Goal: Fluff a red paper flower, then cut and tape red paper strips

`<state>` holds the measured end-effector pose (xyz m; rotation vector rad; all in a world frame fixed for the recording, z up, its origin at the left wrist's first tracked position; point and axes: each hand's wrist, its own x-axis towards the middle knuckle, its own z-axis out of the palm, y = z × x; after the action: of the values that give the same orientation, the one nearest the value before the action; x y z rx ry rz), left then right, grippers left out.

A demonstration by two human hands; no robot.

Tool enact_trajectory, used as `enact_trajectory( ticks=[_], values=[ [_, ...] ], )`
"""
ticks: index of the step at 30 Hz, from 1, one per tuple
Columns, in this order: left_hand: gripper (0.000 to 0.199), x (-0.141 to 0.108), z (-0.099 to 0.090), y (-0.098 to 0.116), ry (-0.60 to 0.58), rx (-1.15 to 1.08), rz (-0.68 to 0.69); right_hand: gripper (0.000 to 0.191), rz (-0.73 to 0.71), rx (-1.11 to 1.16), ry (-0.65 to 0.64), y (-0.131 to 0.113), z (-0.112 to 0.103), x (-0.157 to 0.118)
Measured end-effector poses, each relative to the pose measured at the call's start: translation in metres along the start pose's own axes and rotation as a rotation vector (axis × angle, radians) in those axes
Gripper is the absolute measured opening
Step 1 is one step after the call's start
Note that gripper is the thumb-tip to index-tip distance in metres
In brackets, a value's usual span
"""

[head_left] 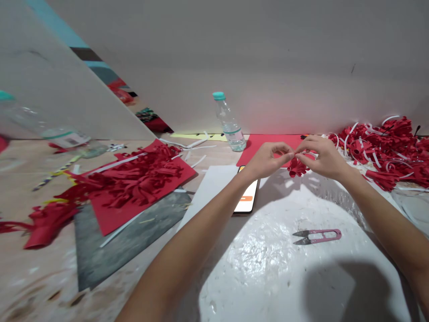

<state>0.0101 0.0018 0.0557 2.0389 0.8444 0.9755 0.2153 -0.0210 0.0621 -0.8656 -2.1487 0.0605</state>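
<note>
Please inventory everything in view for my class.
Table: one, pale brown, beneath
Panels: two, grey, back
Work surface: one, white, front
Snips: one, pink and grey, on work surface
Phone: one, dark edged, left of snips
Paper: one, white, left of phone
Bottles: two, clear, back centre, far left
Sheets: two, red, left, back
Slip: one, yellow, back
Board: one, grey, left
Strips: several, white, left, right
Cuttings: uncountable, red, left, right
Bundle: one, red, back right
Left hand, right hand: one each, bare, pinching bundle

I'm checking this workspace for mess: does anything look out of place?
No clear spill shows. The pink snips lie with blades apart on the white surface, and at left, red fringed paper sprawls past the edge of a red sheet, which looks untidy.
</note>
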Motion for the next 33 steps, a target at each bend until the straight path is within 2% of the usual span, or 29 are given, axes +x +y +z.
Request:
enact_trajectory(
  ticks=[9, 15, 22, 25, 29, 33],
  values=[
    [0.035, 0.0, -0.001, -0.003, -0.042, -0.229, -0.086, 0.01, -0.046, -0.098, 0.03, 0.001, 0.004, -0.001],
    [0.033, -0.001, -0.003, 0.0, 0.014, -0.133, -0.072, 0.014, -0.078, -0.129, 0.056, 0.005, 0.005, -0.002],
    [0.014, -0.002, 0.002, 0.003, 0.14, 0.084, 0.054, 0.009, 0.0, -0.042, 0.121, -0.003, 0.004, 0.0],
    [0.01, -0.002, 0.004, 0.001, 0.199, 0.128, 0.141, 0.01, 0.085, 0.043, 0.142, -0.007, 0.003, 0.001],
    [0.005, -0.002, 0.007, -0.003, 0.281, 0.212, 0.289, 0.011, 0.226, 0.139, 0.122, -0.011, 0.002, 0.003],
    [0.005, -0.001, 0.007, -0.007, 0.331, 0.308, 0.4, 0.012, 0.292, 0.21, 0.077, -0.012, 0.001, 0.003]
  ],
)
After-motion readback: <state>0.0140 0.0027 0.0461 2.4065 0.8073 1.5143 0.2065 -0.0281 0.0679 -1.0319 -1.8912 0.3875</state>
